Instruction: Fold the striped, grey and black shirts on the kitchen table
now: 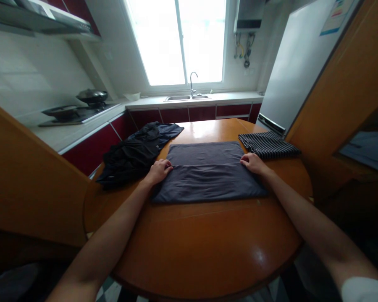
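A dark grey-blue cloth garment [208, 182] lies flat on the wooden table [204, 243], with its near part folded over toward the far side. The folded edge runs straight across its middle. At the left end of that edge my left hand [160, 170] has its fingers closed on the fabric. My right hand [252, 162] pinches the same edge at its right end. Both forearms reach in over the table from the near side. What kind of garment it is, I cannot tell.
Crumpled dark clothes [135, 153] lie on the table's left. A folded black-and-white striped cloth [269, 144] rests at the right, close to the fridge [290, 63]. Behind the table runs a counter with a sink [179, 98]; a stove [78, 115] with pans stands at the left.
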The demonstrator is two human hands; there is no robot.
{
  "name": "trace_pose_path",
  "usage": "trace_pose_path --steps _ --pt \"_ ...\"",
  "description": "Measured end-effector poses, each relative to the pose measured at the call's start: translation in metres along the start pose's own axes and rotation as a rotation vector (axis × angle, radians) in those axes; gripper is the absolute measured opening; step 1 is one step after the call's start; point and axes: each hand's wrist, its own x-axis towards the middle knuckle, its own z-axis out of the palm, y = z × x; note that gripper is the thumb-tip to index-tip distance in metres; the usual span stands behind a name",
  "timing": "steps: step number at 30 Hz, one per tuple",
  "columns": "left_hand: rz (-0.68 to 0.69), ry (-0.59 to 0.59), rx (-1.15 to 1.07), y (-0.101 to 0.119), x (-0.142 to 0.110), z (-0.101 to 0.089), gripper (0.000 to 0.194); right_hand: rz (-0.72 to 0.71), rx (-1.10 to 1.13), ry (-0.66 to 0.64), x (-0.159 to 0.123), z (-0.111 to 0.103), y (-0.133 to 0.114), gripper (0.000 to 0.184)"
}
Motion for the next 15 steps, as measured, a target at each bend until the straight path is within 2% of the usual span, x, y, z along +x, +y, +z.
trace_pose_path --steps 6,15 --pt "-0.008 -0.009 -0.018 -0.0007 0.0038 0.0049 0.017 0.038 0.017 -0.096 0.0036 -0.0004 0.0072 0.018" --pt "0.044 -0.007 -0.039 -0.002 0.006 0.0069 0.012 0.01 -0.075 -0.053 0.0012 0.0036 0.0056 0.014"
